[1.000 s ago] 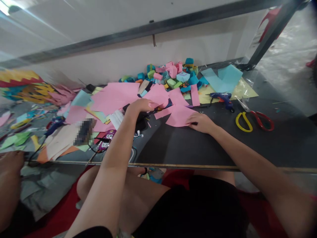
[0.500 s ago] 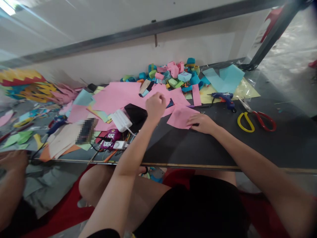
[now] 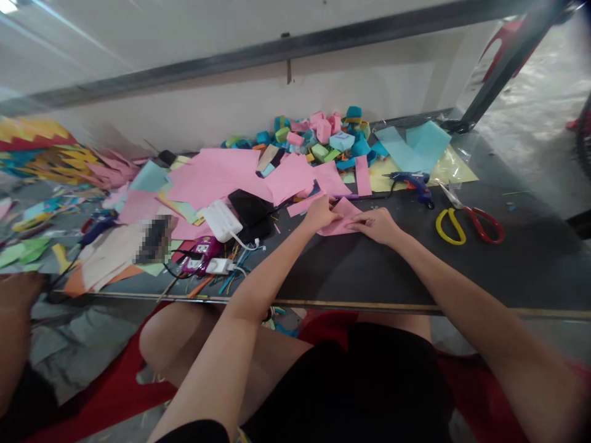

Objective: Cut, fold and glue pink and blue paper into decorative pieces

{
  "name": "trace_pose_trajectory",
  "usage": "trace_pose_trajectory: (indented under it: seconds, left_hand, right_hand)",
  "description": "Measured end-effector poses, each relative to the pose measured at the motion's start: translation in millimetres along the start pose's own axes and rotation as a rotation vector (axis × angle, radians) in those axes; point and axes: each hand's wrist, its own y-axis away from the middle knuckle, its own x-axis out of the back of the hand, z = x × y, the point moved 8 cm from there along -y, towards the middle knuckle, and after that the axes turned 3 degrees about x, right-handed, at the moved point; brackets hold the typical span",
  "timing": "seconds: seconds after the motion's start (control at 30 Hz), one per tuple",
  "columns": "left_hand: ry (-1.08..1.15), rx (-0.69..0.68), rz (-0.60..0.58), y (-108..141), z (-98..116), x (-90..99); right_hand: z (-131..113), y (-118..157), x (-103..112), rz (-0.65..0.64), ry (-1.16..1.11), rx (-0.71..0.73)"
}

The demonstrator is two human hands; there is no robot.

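A square piece of pink paper [image 3: 344,212] lies near the middle of the dark table, with both hands on it. My left hand [image 3: 323,214] pinches its left side, fingertips hidden against the sheet. On the right side, my right hand [image 3: 378,225] has its thumb and fingers closed on the paper's edge. Just left of the sheet is a pink paper strip [image 3: 300,207]. Farther back lie a second upright pink strip [image 3: 362,176] and larger pink sheets [image 3: 290,177].
Scissors [image 3: 466,215] with yellow and red handles and a blue glue gun [image 3: 414,182] lie to the right. Folded paper pieces [image 3: 323,132] are heaped by the wall. Leftward are a white charger [image 3: 221,219], a purple power strip [image 3: 201,255] and another person's hand [image 3: 21,286].
My left hand has come down from above the pink sheets to the square paper, moving right and toward me. My right hand has shifted slightly and now grips the paper instead of resting on it.
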Motion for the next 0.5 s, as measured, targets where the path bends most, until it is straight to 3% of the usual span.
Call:
trace_pose_trajectory:
  seconds: [0.17,0.27,0.37,0.5]
  left_hand:
    - [0.266,-0.199,-0.098,1,7,-7.7]
    - [0.4,-0.246,-0.251,9,14,-16.9]
    - [0.504,-0.208,-0.258,13,13,-11.1]
    - [0.813,-0.011,-0.132,10,-7,1.1]
  right_hand:
    - [-3,0,29,0.332,0.033,-0.019]
    - [9,-1,29,0.338,-0.113,-0.121]
    - [27,-1,18,0.289,-0.3,-0.305]
    - [37,5,17,0.407,-0.476,-0.44]
